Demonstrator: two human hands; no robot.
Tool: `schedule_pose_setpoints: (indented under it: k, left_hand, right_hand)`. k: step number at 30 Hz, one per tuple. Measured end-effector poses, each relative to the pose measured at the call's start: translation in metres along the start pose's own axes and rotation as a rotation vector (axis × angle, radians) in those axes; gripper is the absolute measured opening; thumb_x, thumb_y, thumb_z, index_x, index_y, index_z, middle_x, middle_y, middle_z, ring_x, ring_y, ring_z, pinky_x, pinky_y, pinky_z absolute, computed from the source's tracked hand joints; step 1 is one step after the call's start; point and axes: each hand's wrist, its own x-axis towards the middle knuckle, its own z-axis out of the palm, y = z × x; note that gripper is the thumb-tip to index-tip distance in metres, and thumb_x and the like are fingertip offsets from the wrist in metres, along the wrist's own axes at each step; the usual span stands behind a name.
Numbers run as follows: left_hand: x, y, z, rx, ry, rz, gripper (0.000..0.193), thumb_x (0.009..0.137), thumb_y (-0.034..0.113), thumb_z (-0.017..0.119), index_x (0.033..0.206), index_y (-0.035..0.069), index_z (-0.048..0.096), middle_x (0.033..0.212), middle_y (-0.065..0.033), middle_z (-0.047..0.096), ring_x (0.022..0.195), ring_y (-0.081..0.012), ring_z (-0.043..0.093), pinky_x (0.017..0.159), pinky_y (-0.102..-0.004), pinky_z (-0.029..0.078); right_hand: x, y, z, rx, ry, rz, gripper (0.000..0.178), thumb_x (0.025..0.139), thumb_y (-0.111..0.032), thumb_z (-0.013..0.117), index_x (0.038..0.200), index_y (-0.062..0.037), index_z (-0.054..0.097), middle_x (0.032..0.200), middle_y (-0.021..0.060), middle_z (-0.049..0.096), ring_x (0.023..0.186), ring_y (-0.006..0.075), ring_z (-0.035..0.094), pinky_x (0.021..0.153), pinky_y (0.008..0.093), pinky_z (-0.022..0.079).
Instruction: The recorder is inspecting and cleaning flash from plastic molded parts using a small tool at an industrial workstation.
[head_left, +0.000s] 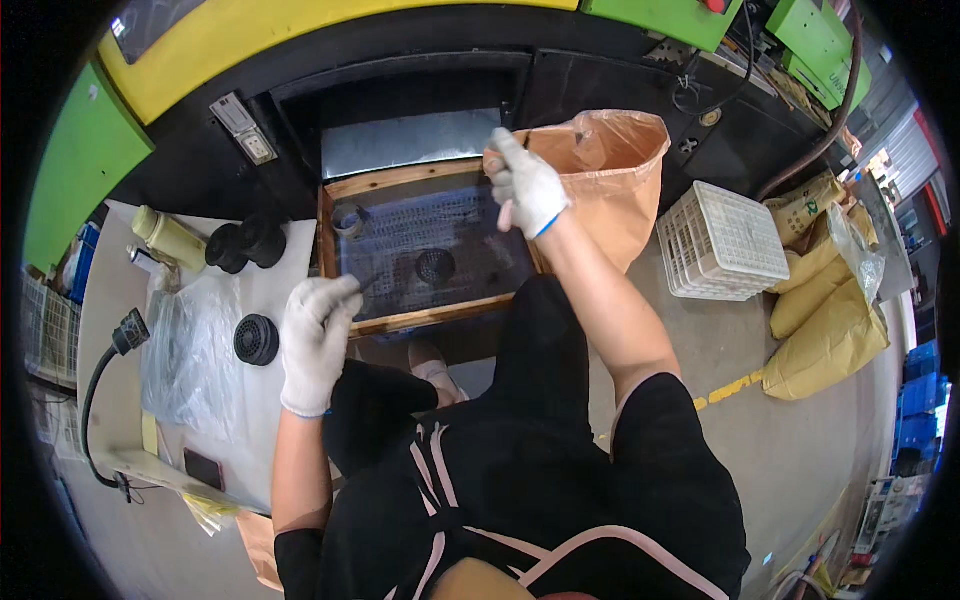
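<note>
My left hand (318, 335), in a white glove, is over the near left corner of a wood-framed tray (420, 312). Its fingers are curled together around a small dark tip that I cannot make out. My right hand (527, 187), also gloved, is at the left rim of a large brown paper bag (615, 205), thumb and fingers apart, with nothing visible in it. Inside the tray lie a round black grilled part (435, 266) and a small cup-like piece (349, 221). Beside my left hand, another round black part (256, 340) sits on the white table.
The white table (262, 440) also holds more black round parts (247, 243), clear plastic bags (192, 360), a pale bottle (168, 237), a phone (203, 468) and a gooseneck lamp (128, 332). White crates (722, 242) and yellow-brown sacks (828, 340) stand right. A machine (400, 55) rises ahead.
</note>
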Motion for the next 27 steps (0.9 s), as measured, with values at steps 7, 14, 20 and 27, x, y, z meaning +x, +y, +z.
schedule_pose_setpoints:
  k: [7,14,20,27]
  left_hand:
    - [0.042,0.001,0.037,-0.729,0.140,-0.426,0.045,0.085,0.011,0.074,0.124,-0.004,0.059,0.114,-0.0107,0.065,0.106,-0.0167,0.060,0.096,-0.0297,0.047]
    - [0.055,0.084,0.023,-0.023,-0.155,0.604,0.044,0.073,0.011,0.074,0.116,0.005,0.066,0.126,-0.0183,0.058,0.123,-0.0358,0.054,0.105,-0.0494,0.042]
    - [0.082,0.105,0.030,0.029,-0.414,0.579,0.044,0.080,0.030,0.073,0.118,0.010,0.065,0.130,-0.0137,0.058,0.121,-0.0323,0.055,0.104,-0.0506,0.041]
    - [0.095,0.095,0.005,-0.213,-0.326,0.462,0.039,0.085,0.019,0.066,0.120,0.002,0.064,0.129,-0.0161,0.060,0.117,-0.0339,0.058,0.100,-0.0403,0.047]
  right_hand:
    - [-0.051,0.003,0.087,-0.915,-0.618,-0.215,0.063,0.087,-0.049,0.069,0.119,0.0043,0.064,0.102,0.0168,0.069,0.094,0.0222,0.066,0.084,0.0282,0.051]
    - [0.039,0.077,0.055,-0.611,-0.549,-0.505,0.036,0.088,-0.039,0.067,0.092,-0.0035,0.069,0.075,0.0105,0.066,0.076,0.0186,0.063,0.072,0.0346,0.051]
    - [0.000,0.096,0.140,-0.827,-0.517,-0.274,0.029,0.090,-0.026,0.066,0.106,-0.0011,0.069,0.100,0.0163,0.071,0.095,0.0212,0.065,0.085,0.0358,0.050]
    - [0.013,0.139,0.127,-1.029,-0.504,-0.637,0.041,0.090,-0.034,0.064,0.112,-0.0003,0.066,0.112,0.0202,0.068,0.105,0.0319,0.064,0.094,0.0390,0.050]
